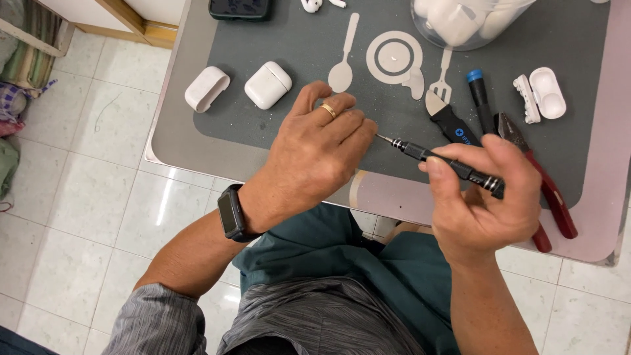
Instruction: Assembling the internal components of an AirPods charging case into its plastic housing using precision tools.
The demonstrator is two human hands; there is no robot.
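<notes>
White tiled floor [98, 197] below; a tabletop [172, 125] w/ a dark grey mat [296, 39] on it, printed w/ pale spoon, plate and fork shapes. Left hand [315, 158] rests knuckles-down on the mat's near edge, fingers curled together into a loose fist, gold ring [328, 110] on one finger, black smartwatch [231, 215] on the wrist. Whether anything sits inside the fist, can't tell; it's hidden. Right hand [483, 197] has its fingers clamped on a slim black precision screwdriver [447, 163], thumb on top of the shaft, tip pointing left and meeting the left hand's knuckles just above the mat. Two white earbud cases lie beyond the left hand: a closed one [267, 85] and one on its side [206, 89], just beside each other. Right of the screwdriver: a black pry tool [450, 121], a blue-capped driver [480, 98], red-handled pliers [549, 190] partly under the right hand, and an opened white case [542, 95]. At the far edge: clear plastic tub [467, 23] w/ white parts, dark phone [240, 8], a loose earbud [314, 5]. Person wears a grey striped shirt, teal cloth over the lap.
</notes>
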